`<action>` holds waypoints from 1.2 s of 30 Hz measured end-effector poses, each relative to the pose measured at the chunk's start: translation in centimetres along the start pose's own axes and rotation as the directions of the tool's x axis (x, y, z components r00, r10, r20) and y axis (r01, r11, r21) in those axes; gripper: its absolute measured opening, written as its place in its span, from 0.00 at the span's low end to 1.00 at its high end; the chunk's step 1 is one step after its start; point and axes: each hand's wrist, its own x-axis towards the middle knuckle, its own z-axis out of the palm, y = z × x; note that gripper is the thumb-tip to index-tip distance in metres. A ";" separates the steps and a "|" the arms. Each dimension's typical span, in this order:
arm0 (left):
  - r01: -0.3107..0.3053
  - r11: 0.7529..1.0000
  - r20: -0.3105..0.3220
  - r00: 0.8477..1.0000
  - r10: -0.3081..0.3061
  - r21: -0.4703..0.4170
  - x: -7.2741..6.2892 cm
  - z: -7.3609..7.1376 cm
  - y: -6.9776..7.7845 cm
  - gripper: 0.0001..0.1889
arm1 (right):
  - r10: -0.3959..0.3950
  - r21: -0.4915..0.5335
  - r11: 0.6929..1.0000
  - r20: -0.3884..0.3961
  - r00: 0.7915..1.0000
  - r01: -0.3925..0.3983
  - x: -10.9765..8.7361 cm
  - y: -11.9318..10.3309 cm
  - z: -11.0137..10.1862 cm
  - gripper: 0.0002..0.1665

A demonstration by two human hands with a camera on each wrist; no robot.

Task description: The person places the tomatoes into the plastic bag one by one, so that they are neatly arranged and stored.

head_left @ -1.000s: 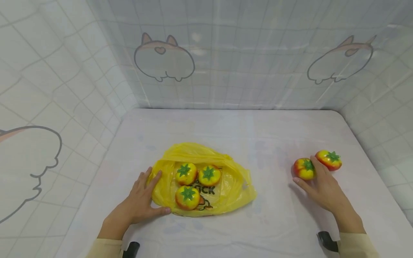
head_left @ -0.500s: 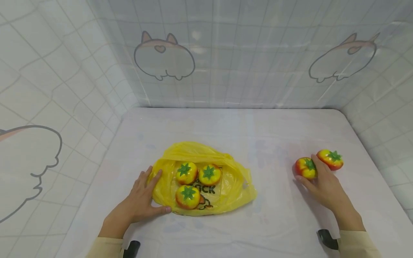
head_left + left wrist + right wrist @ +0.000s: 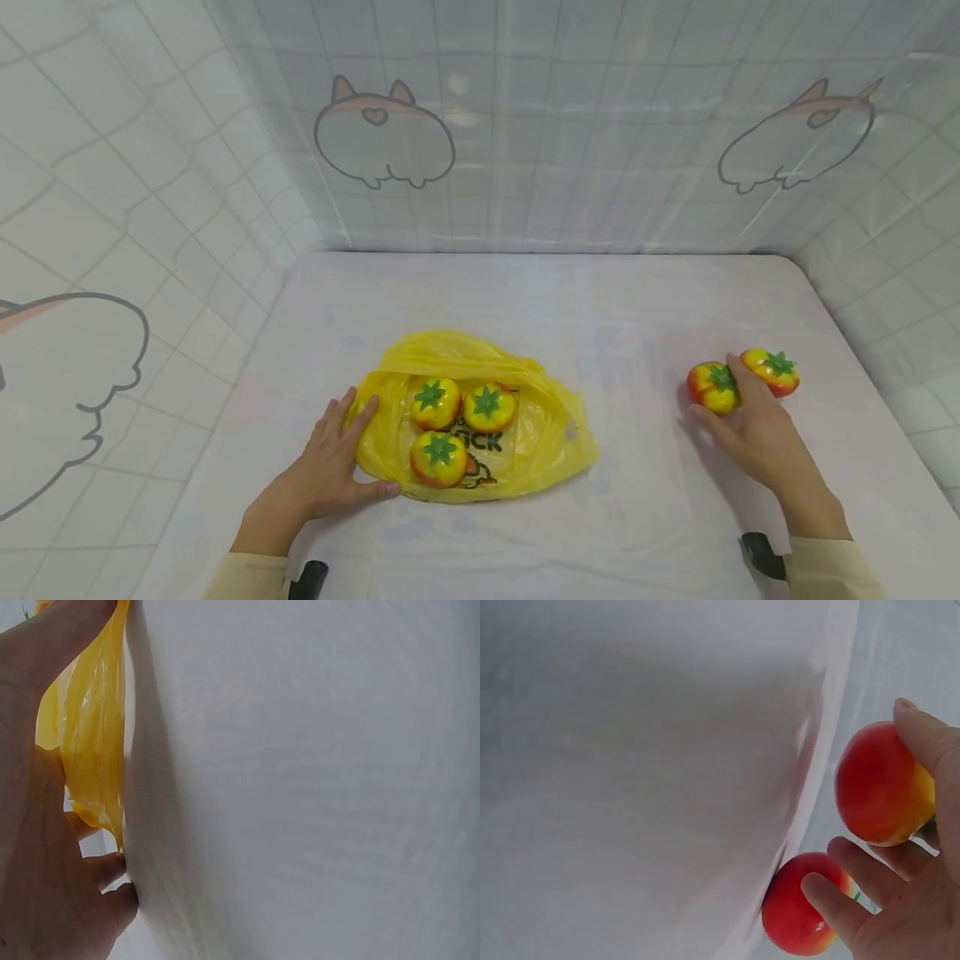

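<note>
A yellow plastic bag (image 3: pixel 551 446) lies flat with its mouth spread. On it sit three red-and-yellow toy tomatoes, each with a green star-shaped top: one at the back left (image 3: pixel 437 412), one at the back right (image 3: pixel 497 414), one in front (image 3: pixel 431 467). My left hand (image 3: pixel 318 467) rests spread at the bag's left edge, fingertips and thumb on its border. Over on the right, my right hand (image 3: pixel 757 429) holds another toy tomato (image 3: pixel 874 784) between thumb and fingers, raised off the table. Close behind its fingers lies one more toy tomato (image 3: pixel 795 915) on the table.
A white cloth covers the table (image 3: pixel 525 300). Tile-patterned sheeting (image 3: pixel 570 150) with cartoon animal prints stands behind it and along both sides. Black wrist straps (image 3: pixel 763 554) show beside the cuffs.
My right hand has risen slightly and shifted a little away and to the right with the toy tomato in it. The left hand and the bag stay put.
</note>
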 end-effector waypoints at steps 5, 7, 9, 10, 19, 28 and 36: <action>-0.001 1.000 0.004 1.000 0.001 0.000 0.0 -0.1 0.0 0.68 | -0.019 -0.008 1.000 -0.013 1.000 0.018 0.1 -0.6 0.0 0.57; 0.001 1.000 0.005 1.000 -0.001 0.001 0.0 -0.1 0.1 0.68 | -0.020 -0.006 1.000 -0.015 1.000 0.020 0.1 -0.9 0.0 0.57; 0.001 1.000 0.004 1.000 -0.001 0.003 0.0 -0.1 0.1 0.68 | -0.026 0.000 1.000 -0.019 0.999 0.026 0.1 -1.1 0.0 0.57; 0.001 1.000 0.003 1.000 -0.001 0.002 0.0 -0.1 0.1 0.68 | -0.027 0.006 1.000 -0.019 0.999 0.027 0.2 -1.3 0.0 0.57; -0.002 1.000 -0.001 1.000 0.002 0.000 -0.1 -0.2 0.1 0.67 | -0.048 0.016 0.999 -0.010 0.999 0.048 0.6 -2.6 0.2 0.58; -0.008 1.000 -0.012 1.000 0.008 -0.001 -0.1 -0.3 0.2 0.67 | -0.079 0.029 0.996 0.013 0.997 0.079 1.0 -4.4 0.7 0.57; -0.001 1.000 -0.008 1.000 0.001 -0.002 -0.2 -0.2 0.1 0.67 | -0.144 0.026 0.989 0.007 0.990 0.144 1.6 -5.8 1.6 0.56</action>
